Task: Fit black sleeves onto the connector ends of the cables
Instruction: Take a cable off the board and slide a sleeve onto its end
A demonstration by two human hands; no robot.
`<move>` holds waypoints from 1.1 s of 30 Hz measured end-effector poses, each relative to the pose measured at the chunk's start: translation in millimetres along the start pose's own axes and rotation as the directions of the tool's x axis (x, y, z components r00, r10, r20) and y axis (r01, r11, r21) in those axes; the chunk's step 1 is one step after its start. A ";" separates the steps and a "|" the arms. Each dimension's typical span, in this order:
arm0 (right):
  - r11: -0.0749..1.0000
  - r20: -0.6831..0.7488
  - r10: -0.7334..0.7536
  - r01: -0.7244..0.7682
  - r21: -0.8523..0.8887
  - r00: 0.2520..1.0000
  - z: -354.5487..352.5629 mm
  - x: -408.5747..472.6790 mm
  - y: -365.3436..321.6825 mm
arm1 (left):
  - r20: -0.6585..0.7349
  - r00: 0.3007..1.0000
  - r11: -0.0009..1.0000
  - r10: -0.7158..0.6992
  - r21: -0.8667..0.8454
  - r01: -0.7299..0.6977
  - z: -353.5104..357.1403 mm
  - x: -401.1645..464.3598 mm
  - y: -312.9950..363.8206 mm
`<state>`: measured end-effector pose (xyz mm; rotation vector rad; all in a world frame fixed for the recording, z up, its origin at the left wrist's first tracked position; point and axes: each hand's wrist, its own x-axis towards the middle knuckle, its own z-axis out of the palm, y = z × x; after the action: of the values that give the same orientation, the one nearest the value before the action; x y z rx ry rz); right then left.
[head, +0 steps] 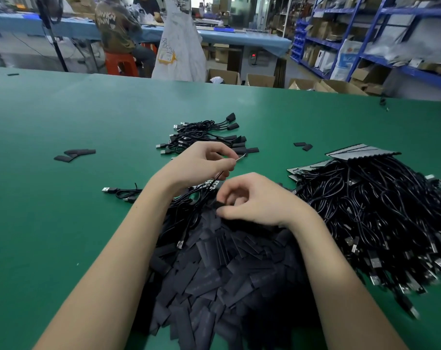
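Observation:
My left hand (201,162) pinches a thin black cable (215,178) whose small circuit-board end (207,184) hangs below the fingers. My right hand (254,198) pinches one flat black sleeve (218,205) between thumb and forefinger, just above a big heap of black sleeves (219,274) in front of me. The sleeve and the cable's board end are a short way apart. Beyond my left hand lies a small bunch of cables with sleeves on their ends (209,135). A large pile of bare cables (381,218) lies on the right.
The green table (63,122) carries stray sleeves at left (74,154) and at right (304,145), plus a loose USB cable (118,192). Grey cards (360,151) top the right pile. Seated people, a blue bench, cardboard boxes and blue shelving stand beyond the table.

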<state>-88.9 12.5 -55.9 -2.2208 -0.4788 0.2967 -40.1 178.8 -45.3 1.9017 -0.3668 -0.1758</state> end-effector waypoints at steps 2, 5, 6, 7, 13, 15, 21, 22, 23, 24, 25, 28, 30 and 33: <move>0.989 -0.037 0.010 -0.004 0.147 0.999 -9.7 -4.3 7.2 | 0.016 1.000 1.000 0.009 0.006 -0.009 0.4 -0.3 0.3; 0.919 -0.095 0.022 0.017 0.395 0.995 -21.2 -13.5 17.9 | 0.031 0.999 1.000 0.028 -0.006 -0.027 0.8 -0.3 0.4; 0.878 -0.122 0.034 0.029 0.478 0.992 -23.6 -16.1 20.3 | 0.029 0.999 0.999 0.032 -0.008 -0.032 1.7 0.2 0.5; 0.837 -0.157 0.053 0.042 0.546 0.986 -25.5 -17.6 22.2 | 0.026 0.999 0.999 0.035 -0.013 -0.035 2.9 0.7 0.4; 0.697 -0.338 0.175 0.127 0.706 0.925 -27.6 -14.7 30.6 | 0.084 0.992 0.995 0.095 -0.002 -0.095 5.4 3.0 0.1; 0.664 -0.355 0.195 0.143 0.734 0.914 -27.5 -14.0 31.3 | 0.105 0.988 0.994 0.113 0.004 -0.114 5.5 2.7 0.1; 0.530 -0.384 0.242 0.210 0.822 0.891 -29.8 -13.8 30.3 | 0.131 0.984 0.992 0.123 0.013 -0.126 4.6 3.2 -0.5; 0.473 -0.389 0.249 0.239 0.848 0.887 -29.8 -13.2 29.5 | 0.133 0.983 0.992 0.123 0.011 -0.125 4.7 3.3 -0.4; 0.417 -0.390 0.254 0.264 0.870 0.885 -29.5 -12.5 28.3 | 0.135 0.983 0.992 0.123 0.009 -0.126 4.9 3.2 0.0; 0.371 -0.390 0.259 0.281 0.885 0.884 -28.8 -11.6 27.2 | 0.137 0.983 0.992 0.125 0.008 -0.127 5.5 3.2 0.3; 0.340 -0.388 0.263 0.292 0.894 0.883 -27.9 -10.6 26.1 | 0.136 0.982 0.992 0.127 0.006 -0.129 6.0 3.0 0.7; 0.320 -0.391 0.270 0.301 0.898 0.880 -24.4 -9.0 23.4 | 0.129 0.983 0.992 0.127 -0.003 -0.128 6.4 2.3 1.5; 0.338 -0.406 0.271 0.309 0.889 0.873 -23.4 -8.7 22.6 | 0.127 0.984 0.992 0.126 -0.015 -0.125 6.0 1.9 2.1; 0.345 -0.436 0.273 0.336 0.876 0.857 -22.9 -8.2 23.2 | 0.127 0.984 0.992 0.127 -0.041 -0.123 6.0 1.3 3.0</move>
<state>-82.4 -20.4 -58.9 -0.9940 0.0241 -0.0898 -41.2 172.1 -44.5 1.8329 -0.5661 -0.2204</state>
